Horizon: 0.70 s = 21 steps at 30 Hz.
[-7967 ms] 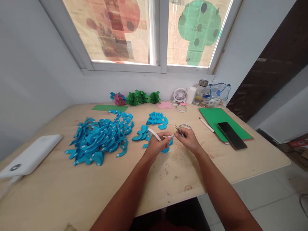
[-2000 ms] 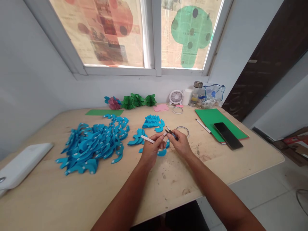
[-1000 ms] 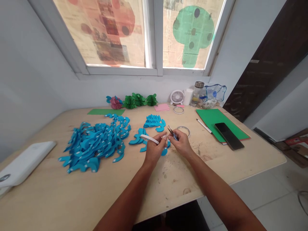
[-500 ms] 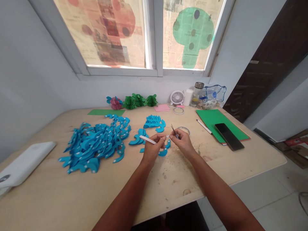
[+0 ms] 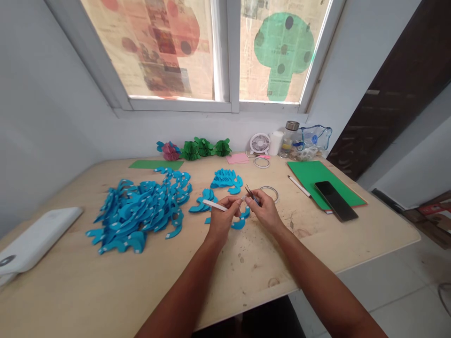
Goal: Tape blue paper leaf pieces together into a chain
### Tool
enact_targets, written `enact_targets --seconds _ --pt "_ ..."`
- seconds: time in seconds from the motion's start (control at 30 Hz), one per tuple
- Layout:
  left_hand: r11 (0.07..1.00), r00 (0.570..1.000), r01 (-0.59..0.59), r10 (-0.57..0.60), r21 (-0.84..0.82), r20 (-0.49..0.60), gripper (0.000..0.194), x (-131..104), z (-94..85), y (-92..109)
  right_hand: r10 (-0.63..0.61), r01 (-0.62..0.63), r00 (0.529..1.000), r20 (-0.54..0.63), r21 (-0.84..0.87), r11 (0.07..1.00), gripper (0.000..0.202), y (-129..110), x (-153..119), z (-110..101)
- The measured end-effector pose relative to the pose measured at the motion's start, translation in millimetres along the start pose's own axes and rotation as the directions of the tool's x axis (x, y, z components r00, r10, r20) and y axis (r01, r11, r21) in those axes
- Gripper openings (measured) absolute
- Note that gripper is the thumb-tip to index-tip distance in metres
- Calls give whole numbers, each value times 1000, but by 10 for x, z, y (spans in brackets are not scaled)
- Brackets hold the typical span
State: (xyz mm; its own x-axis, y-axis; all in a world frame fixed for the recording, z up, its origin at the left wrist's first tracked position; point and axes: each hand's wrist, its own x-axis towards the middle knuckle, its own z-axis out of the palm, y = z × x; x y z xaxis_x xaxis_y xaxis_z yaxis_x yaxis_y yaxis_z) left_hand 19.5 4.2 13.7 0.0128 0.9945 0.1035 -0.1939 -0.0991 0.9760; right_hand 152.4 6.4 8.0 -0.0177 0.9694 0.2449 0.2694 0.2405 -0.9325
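Observation:
My left hand (image 5: 225, 213) is closed on a strip of white tape (image 5: 214, 205), whose long end sticks out to the left. Against it, nearly touching at the fingertips, is my right hand (image 5: 263, 206), closed around small dark scissors (image 5: 251, 191) with the points aimed up and away. The tape's short end lies between the two hands, mostly hidden by the fingers. Under them on the table are curved blue paper pieces (image 5: 238, 224), partly covered. Another small group of blue paper pieces (image 5: 202, 201) lies just left of my left hand.
A large heap of blue paper pieces (image 5: 141, 211) with white squares spreads at the left. Beyond my hands lie folded blue pieces (image 5: 225, 178) and a tape roll (image 5: 270, 192). A phone (image 5: 335, 201) rests on green paper (image 5: 310, 176), beside a pen (image 5: 299, 186). A white device (image 5: 42, 237) sits far left.
My right hand has shifted slightly left, closer to my left hand, and the scissors' points have swung left with it. The gap of tape between the fingertips has shortened.

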Motion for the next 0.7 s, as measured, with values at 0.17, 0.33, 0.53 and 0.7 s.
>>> enact_targets --seconds 0.17,0.33,0.53,0.7 --pt "999 999 -34 33 -16 -39 17 -11 -9 40 51 -55 995 -84 -51 997 36 71 39 -48" --pt "994 999 -39 37 -105 -17 17 18 -47 50 14 -15 1000 -17 -74 997 34 54 36 -69" --pt "972 1000 -14 18 -236 14 20 28 -46 66 -26 34 996 82 -99 994 35 -18 -12 -32" --pt "966 999 3 8 -258 44 20 27 -35 68 -37 47 994 99 -93 995 34 -43 -20 -32"
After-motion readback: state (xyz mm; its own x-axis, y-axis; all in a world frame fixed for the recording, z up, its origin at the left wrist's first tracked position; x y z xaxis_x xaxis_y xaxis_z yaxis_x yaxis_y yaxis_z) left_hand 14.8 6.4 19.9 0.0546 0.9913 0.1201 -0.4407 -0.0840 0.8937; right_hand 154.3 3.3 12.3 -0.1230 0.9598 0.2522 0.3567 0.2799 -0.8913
